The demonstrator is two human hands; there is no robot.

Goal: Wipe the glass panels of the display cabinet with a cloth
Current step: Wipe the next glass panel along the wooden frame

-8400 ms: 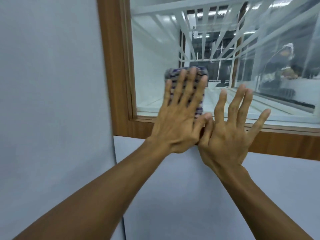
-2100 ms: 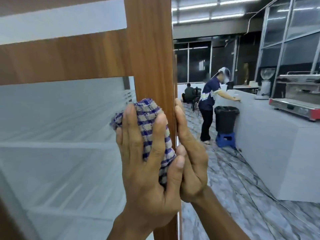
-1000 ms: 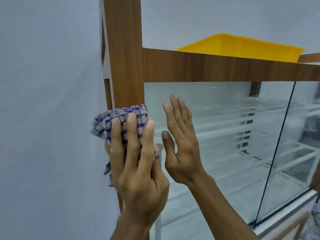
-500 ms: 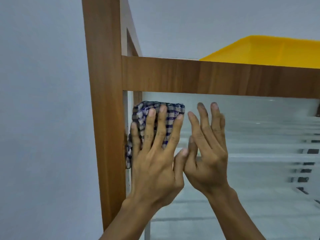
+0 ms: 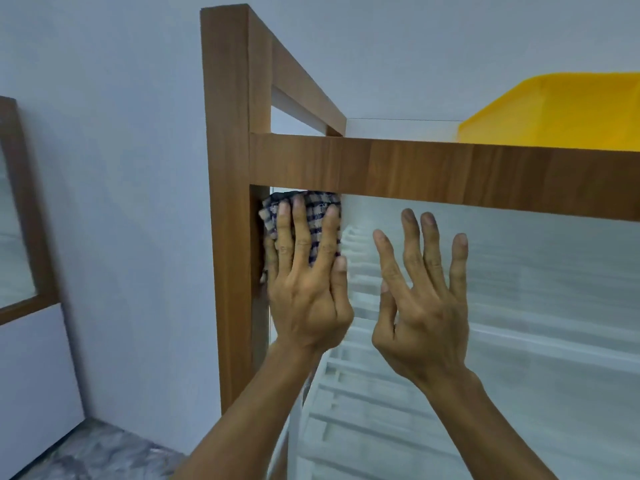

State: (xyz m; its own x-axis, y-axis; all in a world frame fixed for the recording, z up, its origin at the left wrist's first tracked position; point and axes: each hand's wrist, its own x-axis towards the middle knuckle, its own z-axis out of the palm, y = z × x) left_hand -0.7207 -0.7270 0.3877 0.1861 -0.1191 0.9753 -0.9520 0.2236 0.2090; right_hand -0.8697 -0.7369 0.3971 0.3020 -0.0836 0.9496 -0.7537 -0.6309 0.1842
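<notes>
At far left, 1 wood-framed pane (image 5: 20, 209) is set in the grey wall (image 5: 121, 150), above a strip of marbled floor (image 5: 86, 452). The display cabinet starts at 1 upright wooden post (image 5: 228, 220), which joins 1 horizontal wooden rail (image 5: 433, 171). Below the rail lies the front glass panel (image 5: 554, 271). Behind it the cabinet holds white slatted shelves (image 5: 374, 407), too blurred to count.

1 checked cloth (image 5: 316, 211) sits in the upper left corner of the glass panel, against the inner edge of the post and just under the rail. The left hand (image 5: 308, 299) lies flat over the cloth, fingers straight and thumb alongside, pressing it to the glass without curling round it. The right hand (image 5: 422, 317) is just beside the left and apart from it. Its fingers are spread wide and straight, its palm faces the glass and it holds nothing. Whether it touches the panel cannot be told. The 2 forearms rise from the lower edge and cover part of the panel and shelves.

At far right, 1 yellow tub (image 5: 561, 112) stands on the cabinet top. The rail hides its base and its own wall hides its contents
</notes>
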